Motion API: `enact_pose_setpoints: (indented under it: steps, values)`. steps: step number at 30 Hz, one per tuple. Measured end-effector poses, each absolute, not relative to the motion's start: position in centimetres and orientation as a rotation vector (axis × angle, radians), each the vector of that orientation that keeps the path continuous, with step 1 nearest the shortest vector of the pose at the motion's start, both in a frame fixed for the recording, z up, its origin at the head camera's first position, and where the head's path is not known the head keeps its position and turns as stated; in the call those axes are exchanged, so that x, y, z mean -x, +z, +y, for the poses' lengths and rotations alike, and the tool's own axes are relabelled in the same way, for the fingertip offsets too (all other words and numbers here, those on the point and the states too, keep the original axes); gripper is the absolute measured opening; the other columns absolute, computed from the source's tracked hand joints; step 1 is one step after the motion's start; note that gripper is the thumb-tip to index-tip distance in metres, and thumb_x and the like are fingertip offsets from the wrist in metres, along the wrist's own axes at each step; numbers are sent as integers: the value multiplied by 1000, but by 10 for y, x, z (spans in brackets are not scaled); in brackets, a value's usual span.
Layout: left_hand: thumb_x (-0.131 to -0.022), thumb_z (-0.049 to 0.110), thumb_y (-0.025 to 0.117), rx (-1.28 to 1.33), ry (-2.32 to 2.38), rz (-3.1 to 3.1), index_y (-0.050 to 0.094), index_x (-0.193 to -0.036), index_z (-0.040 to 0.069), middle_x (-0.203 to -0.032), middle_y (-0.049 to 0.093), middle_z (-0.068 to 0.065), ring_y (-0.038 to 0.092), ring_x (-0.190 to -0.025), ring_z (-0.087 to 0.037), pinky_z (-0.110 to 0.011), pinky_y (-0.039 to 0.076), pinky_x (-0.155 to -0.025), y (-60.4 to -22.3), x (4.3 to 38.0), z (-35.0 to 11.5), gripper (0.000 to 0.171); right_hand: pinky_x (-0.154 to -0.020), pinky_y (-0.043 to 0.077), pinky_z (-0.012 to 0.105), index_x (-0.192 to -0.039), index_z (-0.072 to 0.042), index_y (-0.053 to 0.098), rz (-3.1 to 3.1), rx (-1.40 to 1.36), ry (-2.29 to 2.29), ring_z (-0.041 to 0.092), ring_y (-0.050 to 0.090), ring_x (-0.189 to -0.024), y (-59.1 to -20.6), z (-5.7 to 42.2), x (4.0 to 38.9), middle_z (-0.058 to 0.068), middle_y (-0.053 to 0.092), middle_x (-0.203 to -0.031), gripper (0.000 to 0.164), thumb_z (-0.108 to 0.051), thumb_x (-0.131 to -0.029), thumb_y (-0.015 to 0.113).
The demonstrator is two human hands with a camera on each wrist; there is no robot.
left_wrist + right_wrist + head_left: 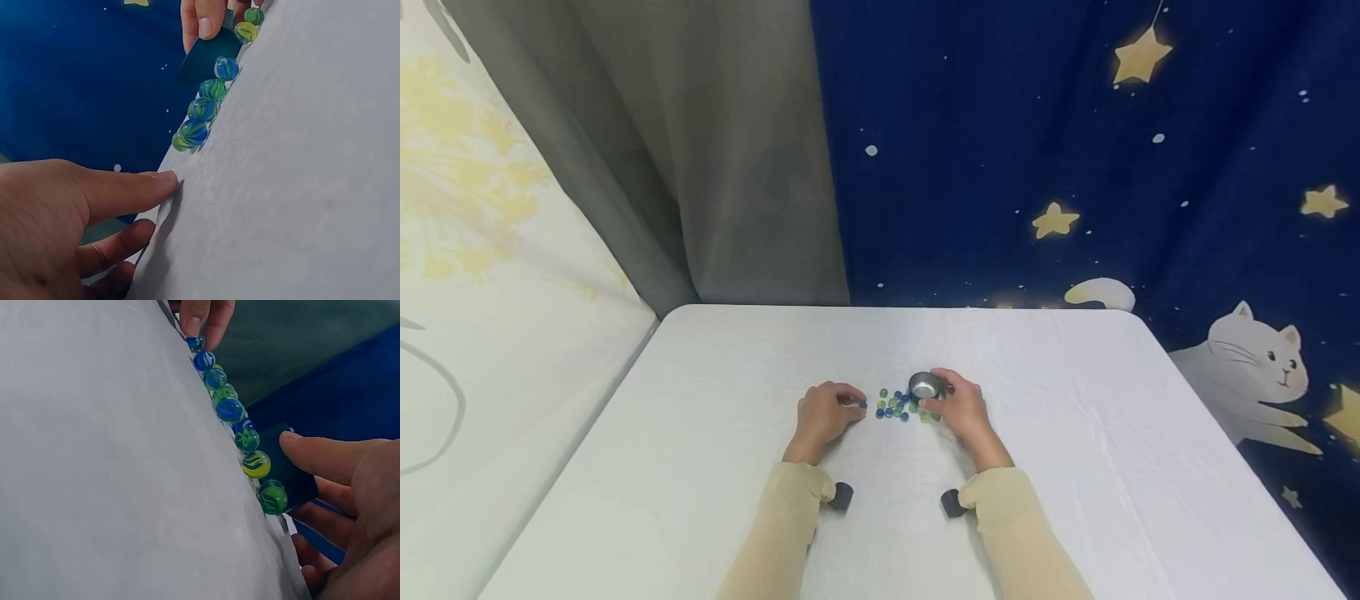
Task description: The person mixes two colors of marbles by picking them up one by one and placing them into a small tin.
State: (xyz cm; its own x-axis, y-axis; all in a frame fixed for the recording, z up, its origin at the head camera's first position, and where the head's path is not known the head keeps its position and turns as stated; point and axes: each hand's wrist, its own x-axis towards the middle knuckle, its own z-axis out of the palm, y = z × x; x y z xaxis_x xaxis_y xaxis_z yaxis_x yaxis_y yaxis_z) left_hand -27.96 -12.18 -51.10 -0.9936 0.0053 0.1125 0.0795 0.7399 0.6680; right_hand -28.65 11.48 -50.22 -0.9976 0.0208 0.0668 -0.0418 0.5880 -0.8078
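Note:
Glass marbles [880, 413], blue, green and yellow, lie in a loose group on the white table. At the group's left edge my left hand [825, 414] pinches a blue marble [195, 343] between thumb and fingers; the left wrist view hides that marble. My right hand [962, 410] holds a small silver metal cup [924, 384] by its right side, thumb in front. The cup's mouth faces up in the head view, and its side looks dark in both wrist views. Close in front of the cup are a yellow-green marble [256, 464] and a green marble [273, 497].
A white cloth covers the table [1075, 400]. Behind its far edge hang a grey curtain [752, 167] and a dark blue curtain [970, 167] with stars and a cat. A pale patterned curtain [490, 292] stands along the left side. Black wrist devices [953, 503] sit at both sleeves.

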Motion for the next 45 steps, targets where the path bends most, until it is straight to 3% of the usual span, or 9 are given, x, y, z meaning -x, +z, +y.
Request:
enact_pose_setpoints:
  steps: [19,26,45]
  values:
    - [-76,18,82,74,-1144,-2785,76,-89,21,-82,67,4,60,-87,-21,-48,38,-90,-511,280,-122,15,-99,37,52,-127,-11,62,-2745,-35,1390,36,52,-117,-504,116,288,13,64,-122,58,-14,-74,83]
    - [-78,17,80,73,-1238,-2759,75,-93,20,-87,68,3,62,-89,-20,-46,42,-90,-507,280,-120,16,-98,38,50,-126,-12,63,-2744,-35,1367,34,54,-114,-504,118,288,12,65,-120,57,-14,-74,84]
    - [-81,12,77,148,-1414,-2658,76,-95,16,-83,65,5,56,-74,-14,-33,45,-71,-502,279,-109,15,-99,37,52,-125,-12,63,-2745,-55,1369,35,53,-116,-504,119,288,11,65,-121,56,-15,-73,84]
